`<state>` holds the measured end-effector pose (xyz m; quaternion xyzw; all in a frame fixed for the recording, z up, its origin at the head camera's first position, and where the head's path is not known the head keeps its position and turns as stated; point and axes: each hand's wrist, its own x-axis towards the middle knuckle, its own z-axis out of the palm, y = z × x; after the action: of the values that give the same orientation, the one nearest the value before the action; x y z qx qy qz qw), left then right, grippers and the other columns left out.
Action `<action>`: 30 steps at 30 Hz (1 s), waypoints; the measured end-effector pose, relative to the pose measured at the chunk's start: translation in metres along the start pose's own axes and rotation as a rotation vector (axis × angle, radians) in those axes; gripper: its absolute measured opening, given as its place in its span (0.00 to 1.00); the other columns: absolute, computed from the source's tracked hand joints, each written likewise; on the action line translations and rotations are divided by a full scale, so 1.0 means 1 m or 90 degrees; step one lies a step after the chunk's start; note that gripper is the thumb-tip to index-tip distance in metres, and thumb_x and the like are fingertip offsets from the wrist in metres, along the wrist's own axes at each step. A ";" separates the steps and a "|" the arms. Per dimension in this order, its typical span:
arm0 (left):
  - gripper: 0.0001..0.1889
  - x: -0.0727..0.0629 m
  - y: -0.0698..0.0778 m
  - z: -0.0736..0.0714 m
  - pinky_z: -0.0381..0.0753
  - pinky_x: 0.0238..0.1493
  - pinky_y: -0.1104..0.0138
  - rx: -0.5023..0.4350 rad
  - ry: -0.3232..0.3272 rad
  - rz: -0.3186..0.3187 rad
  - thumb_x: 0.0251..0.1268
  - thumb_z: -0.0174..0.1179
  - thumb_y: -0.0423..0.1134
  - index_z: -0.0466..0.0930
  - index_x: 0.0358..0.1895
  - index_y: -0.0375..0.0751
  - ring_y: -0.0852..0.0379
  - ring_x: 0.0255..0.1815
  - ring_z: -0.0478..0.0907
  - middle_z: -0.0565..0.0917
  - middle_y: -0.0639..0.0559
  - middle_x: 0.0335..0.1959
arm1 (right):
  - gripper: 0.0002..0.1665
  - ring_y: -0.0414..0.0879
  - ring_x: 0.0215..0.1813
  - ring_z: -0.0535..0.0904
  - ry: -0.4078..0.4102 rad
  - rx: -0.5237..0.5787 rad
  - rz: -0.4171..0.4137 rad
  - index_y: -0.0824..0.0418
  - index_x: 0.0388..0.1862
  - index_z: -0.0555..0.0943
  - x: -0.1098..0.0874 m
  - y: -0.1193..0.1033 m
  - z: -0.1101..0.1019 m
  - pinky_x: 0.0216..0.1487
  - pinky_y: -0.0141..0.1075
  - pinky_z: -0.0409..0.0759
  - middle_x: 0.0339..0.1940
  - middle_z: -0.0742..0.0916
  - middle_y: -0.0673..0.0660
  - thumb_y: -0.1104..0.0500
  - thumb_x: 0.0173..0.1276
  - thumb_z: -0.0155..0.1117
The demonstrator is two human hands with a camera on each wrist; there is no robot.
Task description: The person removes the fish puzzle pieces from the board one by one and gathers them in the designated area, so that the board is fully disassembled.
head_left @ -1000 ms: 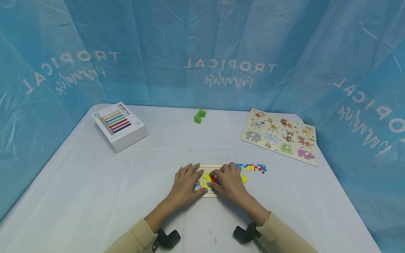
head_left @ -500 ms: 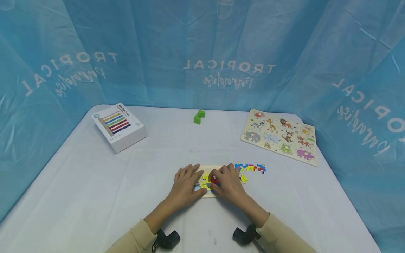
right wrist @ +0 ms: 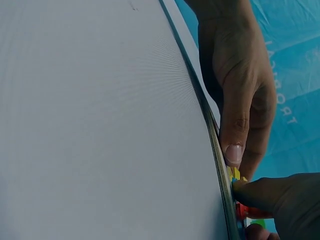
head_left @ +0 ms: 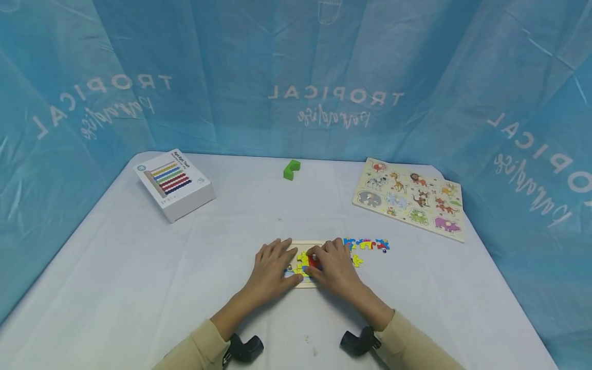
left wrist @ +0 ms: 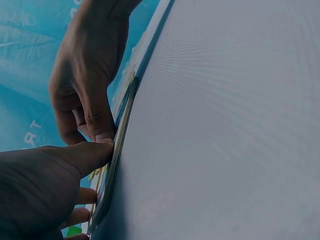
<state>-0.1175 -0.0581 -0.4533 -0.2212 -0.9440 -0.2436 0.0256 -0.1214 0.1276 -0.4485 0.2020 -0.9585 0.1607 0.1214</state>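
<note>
The right hand (head_left: 336, 270) pinches the red piece (head_left: 314, 262) on the board (head_left: 307, 243), fingers bent, palm down. The left hand (head_left: 270, 270), fingers spread, rests on the board's left end. Both angle inward. The board lies flat on the table (head_left: 250, 221), long axis left-right.

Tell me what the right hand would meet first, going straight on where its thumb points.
Probably the left hand, facing the right hand across the yellow puzzle pieces. Those lie low in between, so it might brush them first; height is unclear.
</note>
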 end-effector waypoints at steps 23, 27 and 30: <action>0.32 0.001 0.000 -0.002 0.54 0.68 0.41 -0.004 -0.005 0.003 0.55 0.64 0.52 0.73 0.62 0.41 0.39 0.71 0.59 0.67 0.42 0.69 | 0.18 0.48 0.41 0.68 -0.095 -0.001 0.001 0.45 0.45 0.79 0.010 0.003 -0.008 0.43 0.42 0.64 0.34 0.81 0.54 0.50 0.56 0.70; 0.32 0.001 0.000 -0.003 0.54 0.68 0.41 -0.003 -0.006 0.002 0.55 0.64 0.52 0.72 0.62 0.41 0.39 0.71 0.59 0.67 0.42 0.69 | 0.17 0.49 0.42 0.69 -0.091 -0.029 -0.010 0.47 0.44 0.78 0.011 0.003 -0.008 0.43 0.43 0.64 0.34 0.81 0.53 0.50 0.56 0.69; 0.32 0.001 0.001 -0.003 0.54 0.68 0.41 -0.002 -0.006 0.001 0.55 0.64 0.52 0.72 0.62 0.41 0.39 0.71 0.59 0.67 0.42 0.69 | 0.17 0.49 0.43 0.70 -0.083 -0.048 -0.022 0.48 0.44 0.78 0.010 0.002 -0.009 0.45 0.44 0.65 0.34 0.81 0.53 0.50 0.56 0.69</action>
<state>-0.1180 -0.0585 -0.4503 -0.2231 -0.9436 -0.2437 0.0208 -0.1296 0.1293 -0.4382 0.2241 -0.9660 0.1088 0.0692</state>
